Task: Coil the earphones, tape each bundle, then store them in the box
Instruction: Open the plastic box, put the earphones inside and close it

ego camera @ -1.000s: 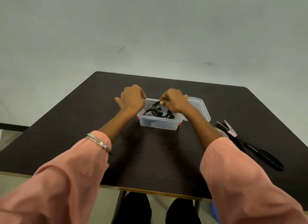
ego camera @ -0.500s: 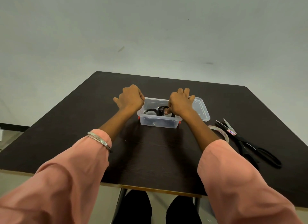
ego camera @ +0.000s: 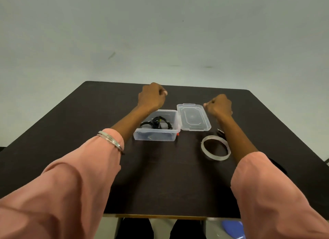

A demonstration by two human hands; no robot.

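Earphones (ego camera: 156, 123), black and coiled, lie inside the clear box (ego camera: 156, 137), its lid (ego camera: 193, 116) hinged open alongside. Left hand (ego camera: 151, 97) and right hand (ego camera: 219, 105) hover with curled fingers, holding nothing. Light, limp cable is likely best pinched at the taped bundle.

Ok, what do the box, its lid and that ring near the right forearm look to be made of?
The box looks like clear, slightly frosted plastic: the black earphones show through its wall. The lid beside it seems the same translucent plastic, with a moulded panel. The ring is probably a roll of clear adhesive tape, glossy and see-through; whether it has a core I cannot tell. The table looks like dark matte wood laminate.
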